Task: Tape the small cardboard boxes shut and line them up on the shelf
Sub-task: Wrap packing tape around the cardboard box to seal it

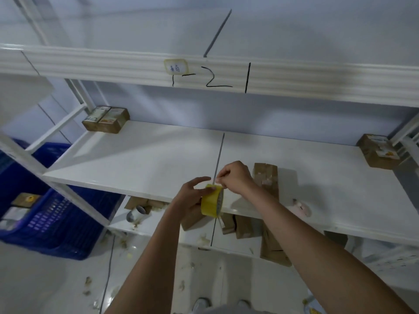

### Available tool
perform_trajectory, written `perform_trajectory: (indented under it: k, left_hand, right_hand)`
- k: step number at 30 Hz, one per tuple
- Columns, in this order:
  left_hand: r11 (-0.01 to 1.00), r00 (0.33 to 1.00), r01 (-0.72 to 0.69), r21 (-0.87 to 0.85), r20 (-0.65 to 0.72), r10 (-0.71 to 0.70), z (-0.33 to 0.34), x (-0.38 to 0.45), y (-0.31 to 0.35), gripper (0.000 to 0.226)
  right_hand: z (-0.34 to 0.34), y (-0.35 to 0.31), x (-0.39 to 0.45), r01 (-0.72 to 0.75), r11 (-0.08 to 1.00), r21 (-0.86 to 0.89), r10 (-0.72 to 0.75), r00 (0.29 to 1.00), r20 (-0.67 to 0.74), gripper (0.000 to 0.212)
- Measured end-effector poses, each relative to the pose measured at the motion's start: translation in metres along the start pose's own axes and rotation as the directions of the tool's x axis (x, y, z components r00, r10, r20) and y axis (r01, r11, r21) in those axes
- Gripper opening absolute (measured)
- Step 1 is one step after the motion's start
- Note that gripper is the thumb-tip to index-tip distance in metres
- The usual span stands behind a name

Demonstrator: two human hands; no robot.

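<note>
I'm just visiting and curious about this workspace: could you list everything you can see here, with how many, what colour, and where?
tape roll: one, yellow, held at the front edge of the middle shelf
boxes at back left: two, brown cardboard, side by side in the shelf's back left corner
box at right: one, brown cardboard, at the shelf's right end
box by the hands: one, brown cardboard, lying on the shelf right of the hands
shelf: white, with "1-2" handwritten on the rail above
lower-shelf cardboard: several brown pieces, count unclear
crate: blue plastic, on the floor at left
left hand: grip around the roll
right hand: pinching at the roll's top edge
</note>
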State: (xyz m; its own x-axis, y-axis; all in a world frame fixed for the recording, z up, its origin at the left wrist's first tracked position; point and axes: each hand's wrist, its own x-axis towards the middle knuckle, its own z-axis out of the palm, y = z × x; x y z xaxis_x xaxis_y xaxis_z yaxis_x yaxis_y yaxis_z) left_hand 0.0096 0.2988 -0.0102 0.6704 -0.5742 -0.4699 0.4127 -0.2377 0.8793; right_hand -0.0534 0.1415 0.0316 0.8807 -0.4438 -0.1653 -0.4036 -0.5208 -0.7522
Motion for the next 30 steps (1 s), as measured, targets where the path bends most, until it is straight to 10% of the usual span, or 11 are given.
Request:
perform_trajectory:
  k: [30]
  left_hand:
    - [0.91,0.871,0.307,0.279,-0.468,-0.15,-0.076,0.041,-0.074,0.044]
  right_hand:
    - [0.148,-0.003,0.056,-0.13,0.968,-0.214,0.151,0.985,0.081,0.014]
